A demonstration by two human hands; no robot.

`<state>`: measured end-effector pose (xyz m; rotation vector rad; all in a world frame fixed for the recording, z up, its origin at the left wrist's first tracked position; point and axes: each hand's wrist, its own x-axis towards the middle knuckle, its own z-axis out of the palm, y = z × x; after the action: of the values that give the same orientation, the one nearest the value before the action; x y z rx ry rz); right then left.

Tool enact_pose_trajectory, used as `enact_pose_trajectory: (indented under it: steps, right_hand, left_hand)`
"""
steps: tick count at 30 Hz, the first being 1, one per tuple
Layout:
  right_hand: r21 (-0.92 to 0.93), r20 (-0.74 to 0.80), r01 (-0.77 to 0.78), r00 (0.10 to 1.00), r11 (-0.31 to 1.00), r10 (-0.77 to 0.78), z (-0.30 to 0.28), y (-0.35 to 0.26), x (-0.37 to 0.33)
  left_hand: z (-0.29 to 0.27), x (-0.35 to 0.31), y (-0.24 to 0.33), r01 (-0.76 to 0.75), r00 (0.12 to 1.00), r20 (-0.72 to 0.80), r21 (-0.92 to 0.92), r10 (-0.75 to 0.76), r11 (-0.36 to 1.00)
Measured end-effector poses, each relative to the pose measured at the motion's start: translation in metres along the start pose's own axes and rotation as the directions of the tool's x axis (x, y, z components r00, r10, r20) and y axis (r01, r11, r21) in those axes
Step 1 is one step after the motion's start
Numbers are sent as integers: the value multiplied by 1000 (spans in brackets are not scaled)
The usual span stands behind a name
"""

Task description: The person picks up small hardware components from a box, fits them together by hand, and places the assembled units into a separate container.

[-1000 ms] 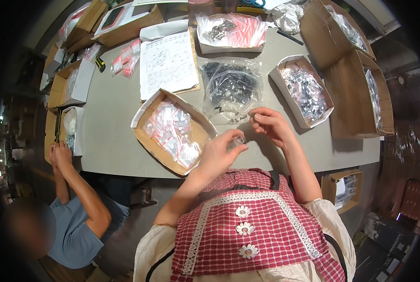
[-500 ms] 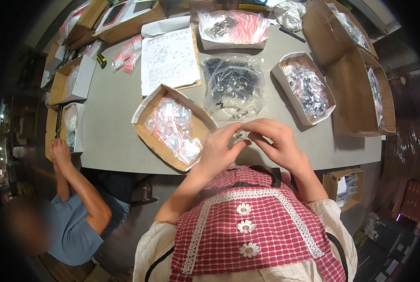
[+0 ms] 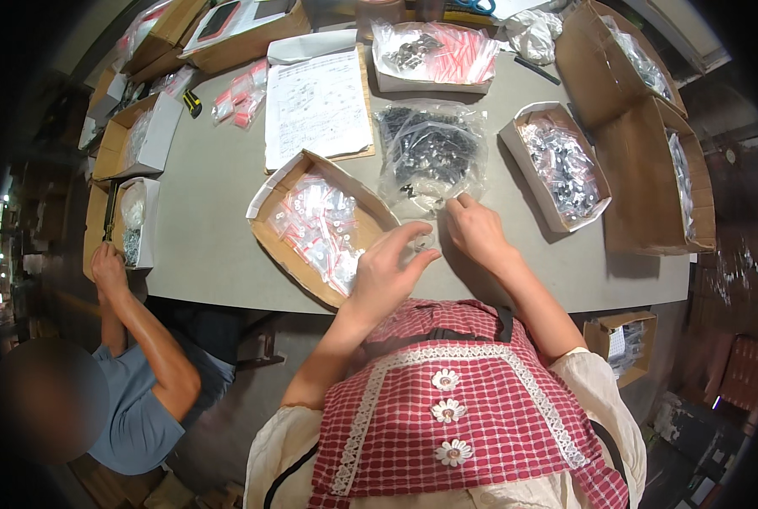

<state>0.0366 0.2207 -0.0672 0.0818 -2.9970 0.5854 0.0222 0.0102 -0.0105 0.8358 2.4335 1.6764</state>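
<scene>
My left hand (image 3: 389, 270) is raised over the near table edge. Its thumb and fingers curve round a small clear plastic bag (image 3: 421, 243); what the bag holds is too small to tell. Farther forward and to the right, my right hand (image 3: 475, 229) has its fingertips pressed together at the near end of a large clear bag (image 3: 434, 153) full of small black parts. Whatever those fingertips grip is hidden. Just left of my left hand lies an open cardboard box (image 3: 290, 254) with many small red-edged bags holding white pieces.
A white box (image 3: 515, 144) of packed parts stands to the right, beside tall cartons (image 3: 629, 187). At the back are a box of red-edged bags (image 3: 434, 86) and a printed sheet (image 3: 318, 110). At left, a co-worker's hands (image 3: 109, 267) are at a small box (image 3: 145, 225).
My hands have come apart. The right one has moved forward to the bag of black parts; the left stays near its place with the small bag. The view has shifted slightly.
</scene>
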Motion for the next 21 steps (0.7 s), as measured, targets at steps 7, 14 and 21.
enact_pose_trajectory:
  steps: [7,14,21]
  right_hand:
    - [475,-6,56,998,878,-60,-42,-4,-14]
    - [582,-207,250,966,774,-156,-89,-44,-23]
    - [553,77,11,995,833,-64,-95,-60,-29]
  left_hand:
    - [3,-3,-4,-73,997,6,58,73,996]
    - [5,5,7,-180,984,25,71,179,981]
    - [3,10,7,-311,950,67,221,304,924]
